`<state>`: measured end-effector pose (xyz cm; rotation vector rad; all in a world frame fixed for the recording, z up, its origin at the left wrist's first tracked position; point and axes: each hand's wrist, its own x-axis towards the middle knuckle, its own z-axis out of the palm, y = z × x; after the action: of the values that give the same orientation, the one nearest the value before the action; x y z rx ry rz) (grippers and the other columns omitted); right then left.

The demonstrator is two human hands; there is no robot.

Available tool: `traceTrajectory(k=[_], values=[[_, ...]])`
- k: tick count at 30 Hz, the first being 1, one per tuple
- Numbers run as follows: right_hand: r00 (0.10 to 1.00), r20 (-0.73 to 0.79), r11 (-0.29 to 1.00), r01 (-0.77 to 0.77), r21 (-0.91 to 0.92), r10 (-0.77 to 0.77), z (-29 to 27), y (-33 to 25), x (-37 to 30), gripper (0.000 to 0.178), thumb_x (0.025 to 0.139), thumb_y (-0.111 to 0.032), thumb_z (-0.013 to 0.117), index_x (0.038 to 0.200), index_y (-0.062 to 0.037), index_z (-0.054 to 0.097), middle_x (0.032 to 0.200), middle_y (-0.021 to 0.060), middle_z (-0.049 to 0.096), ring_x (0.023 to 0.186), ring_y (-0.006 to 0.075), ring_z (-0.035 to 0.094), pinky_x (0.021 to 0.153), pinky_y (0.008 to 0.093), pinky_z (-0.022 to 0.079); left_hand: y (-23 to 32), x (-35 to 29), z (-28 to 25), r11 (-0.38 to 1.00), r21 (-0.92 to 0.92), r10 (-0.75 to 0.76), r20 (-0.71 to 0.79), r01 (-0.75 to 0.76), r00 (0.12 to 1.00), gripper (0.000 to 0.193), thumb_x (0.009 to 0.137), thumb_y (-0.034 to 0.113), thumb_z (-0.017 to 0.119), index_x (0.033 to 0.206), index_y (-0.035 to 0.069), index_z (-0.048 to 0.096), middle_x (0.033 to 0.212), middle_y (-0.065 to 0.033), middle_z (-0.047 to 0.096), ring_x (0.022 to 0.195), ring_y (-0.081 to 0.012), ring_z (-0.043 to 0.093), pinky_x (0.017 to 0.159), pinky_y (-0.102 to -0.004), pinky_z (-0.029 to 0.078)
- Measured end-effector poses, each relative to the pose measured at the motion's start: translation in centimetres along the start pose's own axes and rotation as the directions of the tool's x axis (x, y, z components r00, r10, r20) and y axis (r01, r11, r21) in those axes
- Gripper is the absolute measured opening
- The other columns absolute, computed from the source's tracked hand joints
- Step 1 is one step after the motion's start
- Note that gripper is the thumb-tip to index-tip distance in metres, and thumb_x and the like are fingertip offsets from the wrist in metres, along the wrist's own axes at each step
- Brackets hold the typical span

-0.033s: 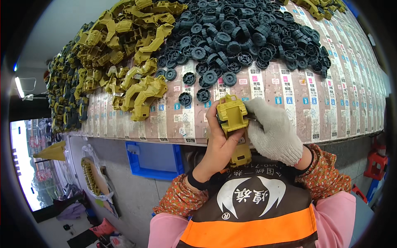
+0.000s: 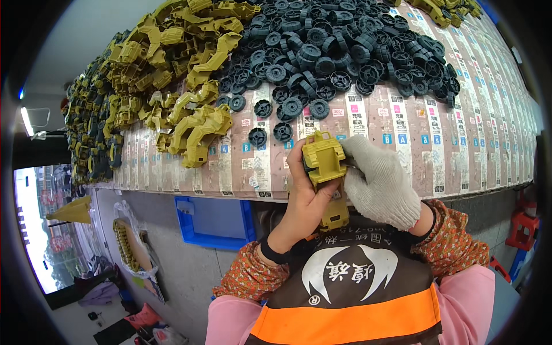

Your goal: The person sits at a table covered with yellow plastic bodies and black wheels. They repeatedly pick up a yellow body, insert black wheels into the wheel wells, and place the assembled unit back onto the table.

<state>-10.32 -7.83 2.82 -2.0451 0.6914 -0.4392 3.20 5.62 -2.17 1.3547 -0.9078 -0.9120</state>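
My left hand (image 2: pixel 307 207), bare, grips a yellow plastic toy vehicle body (image 2: pixel 324 161) just past the table's near edge. Its thumb lies across the near side and its fingers wrap the left side. A dark part shows at the body's left edge. My right hand (image 2: pixel 382 184), in a white knit glove, is closed against the body's right side; a dark bit shows between its fingers, but what they pinch is hidden. Lower down, a yellow section (image 2: pixel 335 217) hangs below my left thumb. Beyond my hands, several dark toy wheels (image 2: pixel 282 132) lie loose.
A big heap of dark wheels (image 2: pixel 345 49) covers the table's far middle. Yellow vehicle bodies (image 2: pixel 155 57) pile up at the left, and bodies with dark parts (image 2: pixel 92 115) sit farther left. Below the table edge is a blue tray (image 2: pixel 215 244). A red object (image 2: pixel 522 230) stands at the right.
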Motion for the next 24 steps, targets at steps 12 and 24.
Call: traceTrajectory(k=[12,24], values=[[0.991,0.135,1.0,-0.009,0.006,0.008,0.9,-1.4,2.3,0.031,0.087,-0.002,0.06,0.117,0.003,0.061,0.096,0.0271,0.069,0.094,0.0456,0.074,0.079,0.0448,0.058,-1.6,-0.6,-1.8,0.986,0.124,0.12,-0.082,-0.109,0.989,0.081,0.101,0.003,0.068,0.163,0.011,0.017,0.149,-0.0149,0.043,0.135,-0.0251,0.05,0.116,-0.0399,0.042],[0.966,0.08,0.731,0.238,-0.639,-0.245,0.9,1.0,9.9,0.018,0.092,-0.022,0.072,0.101,-0.007,0.066,0.096,0.0148,0.066,0.088,0.0367,0.071,0.072,0.0486,0.057,0.3,0.7,-3.4,0.843,-0.53,-0.241,-0.208,0.098,0.948,0.065,0.107,0.007,0.064,0.159,0.018,0.028,0.137,-0.0061,0.054,0.124,-0.0185,0.059,0.104,-0.0368,0.054]])
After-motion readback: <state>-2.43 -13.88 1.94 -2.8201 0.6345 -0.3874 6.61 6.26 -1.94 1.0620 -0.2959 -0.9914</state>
